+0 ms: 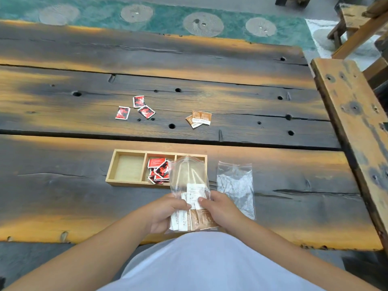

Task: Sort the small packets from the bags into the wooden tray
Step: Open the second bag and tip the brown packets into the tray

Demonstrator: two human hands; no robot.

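Observation:
My left hand (165, 213) and my right hand (220, 208) both grip a clear zip bag (186, 177) holding brown and white packets (195, 217), upright near the table's front edge. Its top covers the right compartment of the wooden tray (111, 166). The tray's middle compartment holds several red packets (158, 170); the left compartment shows nothing inside. An emptied clear bag (236, 187) lies flat to the right of the tray.
Three loose red packets (135, 109) and a small pile of brown packets (199, 118) lie farther back on the dark plank table (63, 181). A wooden bench (352, 114) runs along the right side.

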